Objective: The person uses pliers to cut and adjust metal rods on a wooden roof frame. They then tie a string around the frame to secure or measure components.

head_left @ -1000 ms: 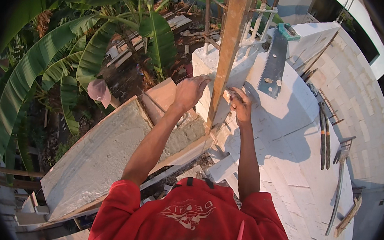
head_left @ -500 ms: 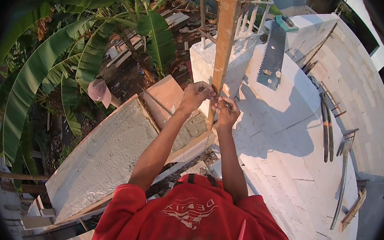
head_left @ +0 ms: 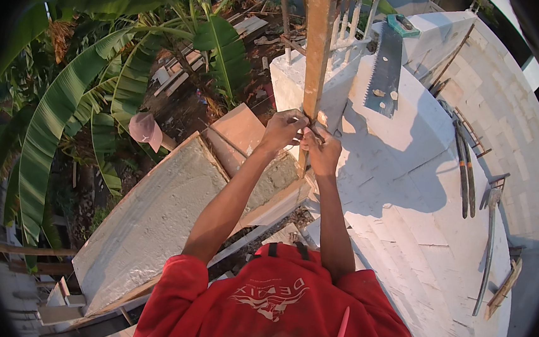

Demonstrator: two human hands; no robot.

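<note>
**Both hands pinched at the foot of an upright timber**

The left hand (head_left: 280,130) and the right hand (head_left: 321,151) meet against the near edge of a tall upright wooden plank (head_left: 317,52), fingertips pressed together on something thin and dark, probably a wire or a nail; it is too small to tell which. Each grip is closed in a pinch, the left from the left side, the right from just below, and the hands touch each other.

The plank rises beside a white block column (head_left: 308,76) with rebar ends (head_left: 350,23) sticking out of its top. As a judgement, the step in hand is fastening or tying at the plank; finishing it would call for fine twisting or pulling with both hands held close, with the plank kept plumb.

To the right runs a white block wall top (head_left: 406,198), carrying a handsaw (head_left: 385,63), long dark bars (head_left: 466,165) and a pick-like tool (head_left: 489,236); open room lies there. To the left the wall drops past a slanted concrete slab (head_left: 152,216) to banana leaves (head_left: 65,114) and ground far below, so that edge leaves little margin.
</note>
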